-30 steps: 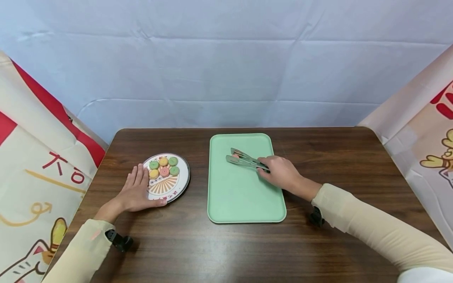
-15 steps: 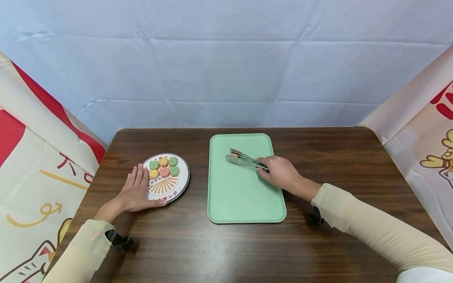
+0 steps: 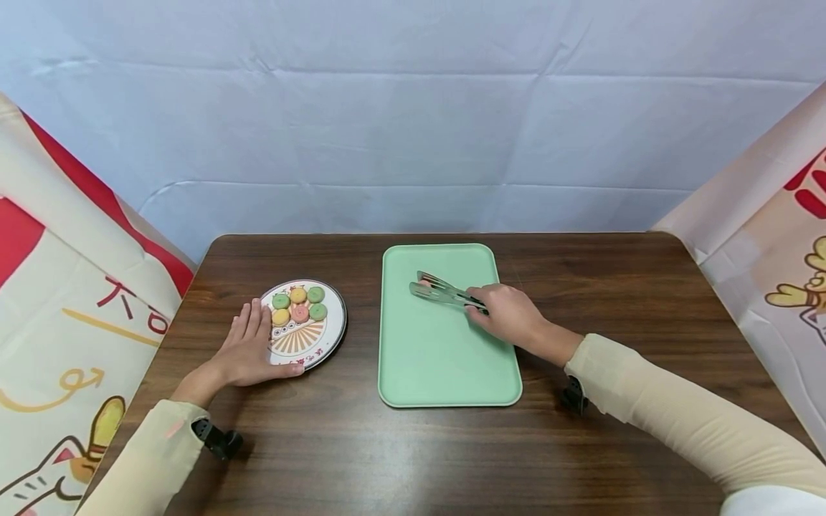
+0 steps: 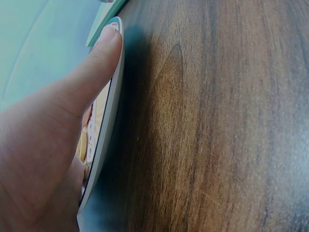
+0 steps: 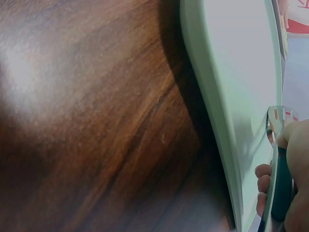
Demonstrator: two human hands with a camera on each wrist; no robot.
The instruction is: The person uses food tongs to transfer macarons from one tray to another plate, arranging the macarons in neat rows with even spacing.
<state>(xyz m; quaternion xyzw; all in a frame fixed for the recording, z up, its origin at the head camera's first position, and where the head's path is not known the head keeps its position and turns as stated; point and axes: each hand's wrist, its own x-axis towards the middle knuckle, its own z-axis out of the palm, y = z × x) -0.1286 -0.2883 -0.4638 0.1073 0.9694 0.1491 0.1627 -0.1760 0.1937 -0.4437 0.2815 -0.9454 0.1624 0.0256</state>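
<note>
In the head view, my left hand (image 3: 244, 352) rests at the left edge of a round white plate (image 3: 333, 330), fingers straight. Its thumb lies on the near rim, as the left wrist view also shows. Several green, yellow and pink round cookies (image 3: 300, 313) sit on the plate's far half. My right hand (image 3: 511, 313) grips metal tongs (image 3: 445, 293) over a light green tray (image 3: 445, 365). A small pink cookie (image 3: 425, 284) shows between the tongs' tips, partly hidden by them. The right wrist view shows fingers curled around the tongs' handle (image 5: 281, 188).
Plate and tray stand apart on a dark wooden table (image 3: 361, 451). A pale cloth backdrop (image 3: 413, 143) hangs behind the table's far edge. Printed cloths hang at the left (image 3: 58, 358) and right (image 3: 781, 287).
My right hand and the tongs have shifted slightly left, with the pink cookie still at the tips. My left hand and the plate stay put. The left printed cloth has swayed.
</note>
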